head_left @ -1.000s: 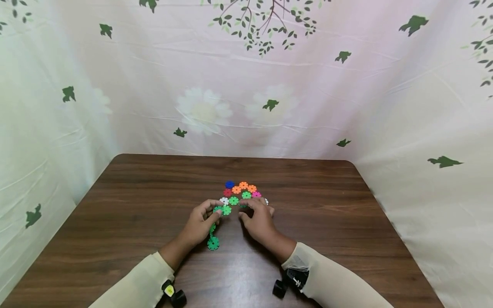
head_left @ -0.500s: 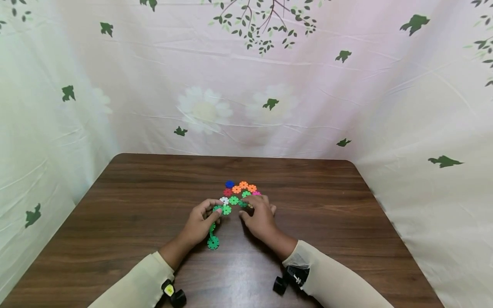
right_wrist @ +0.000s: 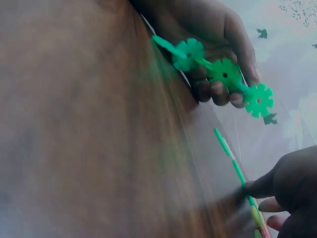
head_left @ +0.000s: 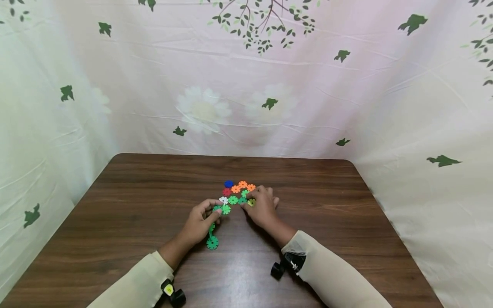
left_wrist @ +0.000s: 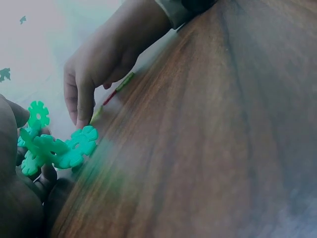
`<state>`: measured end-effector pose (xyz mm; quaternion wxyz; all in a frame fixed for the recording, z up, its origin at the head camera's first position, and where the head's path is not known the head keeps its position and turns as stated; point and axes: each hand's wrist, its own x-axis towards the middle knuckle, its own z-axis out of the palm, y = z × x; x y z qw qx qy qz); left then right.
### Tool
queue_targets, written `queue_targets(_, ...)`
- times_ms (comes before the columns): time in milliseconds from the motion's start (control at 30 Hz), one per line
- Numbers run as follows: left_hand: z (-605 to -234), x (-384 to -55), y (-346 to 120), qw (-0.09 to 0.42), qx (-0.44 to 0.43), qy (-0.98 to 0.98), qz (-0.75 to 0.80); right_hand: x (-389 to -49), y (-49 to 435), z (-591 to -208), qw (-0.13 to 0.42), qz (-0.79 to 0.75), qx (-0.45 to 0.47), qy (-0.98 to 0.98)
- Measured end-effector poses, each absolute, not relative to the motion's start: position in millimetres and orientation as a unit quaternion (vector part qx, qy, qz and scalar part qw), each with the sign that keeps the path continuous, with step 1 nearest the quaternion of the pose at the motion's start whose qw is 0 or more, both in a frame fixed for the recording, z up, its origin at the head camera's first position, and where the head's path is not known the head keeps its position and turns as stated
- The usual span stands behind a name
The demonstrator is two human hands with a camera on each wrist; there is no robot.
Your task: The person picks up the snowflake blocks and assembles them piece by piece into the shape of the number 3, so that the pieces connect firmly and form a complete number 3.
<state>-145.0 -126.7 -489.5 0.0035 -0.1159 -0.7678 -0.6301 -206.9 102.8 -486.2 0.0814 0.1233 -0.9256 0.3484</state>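
So we've got our left hand (head_left: 202, 220) holding a green chain (right_wrist: 220, 68) of notched discs, thumb on one side, fingers on the other. Its end disc (head_left: 226, 209) pokes out toward the loose discs (head_left: 236, 189), and the tail trails back toward us. Nice grip imo: up near the end disc the joint shouldn't wobble much.

Our right hand (head_left: 263, 207) is down at the near side of the pile, thumb and fingers bent and fairly narrow, right by the dark green disc (head_left: 242, 200) and the yellow disc (head_left: 251, 202). Honestly, we can't tell if it's pinching one or just touching.

The step looks like picking out a single disc, and these lie flat on the table (head_left: 146, 205), so we'd press one rim with a fingertip to tip up the opposite edge, then pinch there. Grabbing from above probably drags the neighbours along, since they're packed close: white disc (head_left: 223, 200), red disc (head_left: 227, 192) and blue disc (head_left: 229, 184) included. We'd keep the left hand steady meanwhile, so the links don't twist loose.
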Motion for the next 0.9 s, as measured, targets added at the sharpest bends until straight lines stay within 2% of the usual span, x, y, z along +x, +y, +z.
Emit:
queue_targets(200, -489.2, -145.5, -127.1, -0.008, -0.112, -0.775, -0.622, -208.9, 104.7, -483.1, 0.057, 0.353, 0.116, -0.927)
queue_targets(900, -491.6, -146.8, -127.6, -0.005, -0.115, -0.776, -0.62, -205.2, 102.8, -481.8, 0.04, 0.383, 0.114, -0.916)
